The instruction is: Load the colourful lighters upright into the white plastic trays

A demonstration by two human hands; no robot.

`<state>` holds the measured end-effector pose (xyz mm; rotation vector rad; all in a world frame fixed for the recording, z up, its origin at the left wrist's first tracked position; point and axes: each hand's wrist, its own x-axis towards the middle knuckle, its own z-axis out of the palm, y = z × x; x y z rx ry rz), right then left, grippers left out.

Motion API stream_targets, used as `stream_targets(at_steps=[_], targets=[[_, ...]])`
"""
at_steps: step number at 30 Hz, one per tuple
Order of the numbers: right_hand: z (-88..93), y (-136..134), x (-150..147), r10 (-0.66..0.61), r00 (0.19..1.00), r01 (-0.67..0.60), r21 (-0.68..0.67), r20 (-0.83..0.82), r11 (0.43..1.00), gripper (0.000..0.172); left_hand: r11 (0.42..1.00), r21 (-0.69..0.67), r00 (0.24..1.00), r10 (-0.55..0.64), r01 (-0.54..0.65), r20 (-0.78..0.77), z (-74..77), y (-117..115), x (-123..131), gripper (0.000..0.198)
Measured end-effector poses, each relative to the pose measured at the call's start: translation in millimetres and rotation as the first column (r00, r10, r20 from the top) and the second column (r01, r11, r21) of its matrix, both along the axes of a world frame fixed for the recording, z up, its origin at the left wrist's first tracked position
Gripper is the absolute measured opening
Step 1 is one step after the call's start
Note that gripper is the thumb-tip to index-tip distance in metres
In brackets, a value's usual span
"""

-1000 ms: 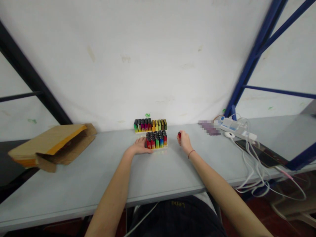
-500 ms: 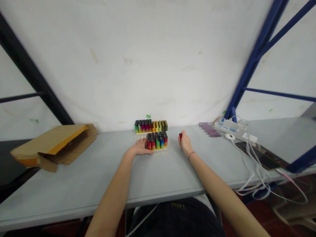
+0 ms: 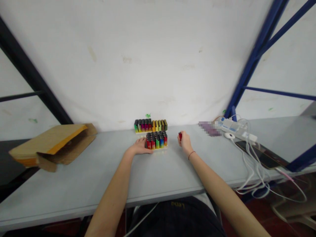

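Two trays of coloured lighters stand at the back middle of the grey table (image 3: 74,177). The near tray (image 3: 156,140) holds several red, blue and green lighters; the far tray (image 3: 150,125) holds a row in green, pink, yellow and brown. My left hand (image 3: 140,146) rests on the table against the left end of the near tray, fingers curled at its side. My right hand (image 3: 185,142) is to the right of that tray, closed around a single red lighter (image 3: 180,135) held upright.
An open brown cardboard box (image 3: 50,144) lies on its side at the far left. At the right are a power strip (image 3: 234,126), tangled white cables (image 3: 254,171), a dark phone (image 3: 261,154) and a purple item. Blue and black rack struts flank the white wall.
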<state>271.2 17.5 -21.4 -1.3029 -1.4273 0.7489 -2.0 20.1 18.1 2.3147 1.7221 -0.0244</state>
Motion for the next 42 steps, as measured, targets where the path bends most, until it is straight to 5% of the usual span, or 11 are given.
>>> stream_targets(at_steps=[4,8,16,30,36,42], targets=[[0.2,-7.7,-8.6,-0.032,0.993,0.034,0.009,-0.114,0.999,0.044,1.0,-0.006,1.0,0.017,-0.017,-0.008,0.2,0.2,0.2,0.103],[6.0,-12.1,-12.8,0.105,0.988,-0.095,0.088,-0.115,0.992,0.031,1.0,-0.01,1.0,0.01,-0.011,-0.006,1.0,-1.0,0.9,0.104],[18.4,-18.3,-7.1,0.323,0.94,-0.309,0.126,-0.113,0.943,0.04,1.0,0.003,1.0,0.005,-0.005,0.002,-0.4,-0.1,0.7,0.1],[16.8,-24.1,-10.2,0.384,0.92,-0.375,0.107,-0.082,0.921,0.036,1.0,-0.001,1.0,0.006,-0.006,-0.011,0.8,-1.7,2.4,0.1],[14.5,-28.3,-12.5,0.355,0.916,-0.381,0.131,0.185,0.915,0.014,1.0,-0.001,1.0,0.008,-0.008,-0.018,0.4,-2.0,2.6,0.099],[10.8,-29.9,-16.3,0.307,0.897,-0.355,0.105,0.318,0.929,0.013,1.0,0.006,1.0,0.008,-0.008,-0.029,-1.0,-1.5,2.5,0.1]])
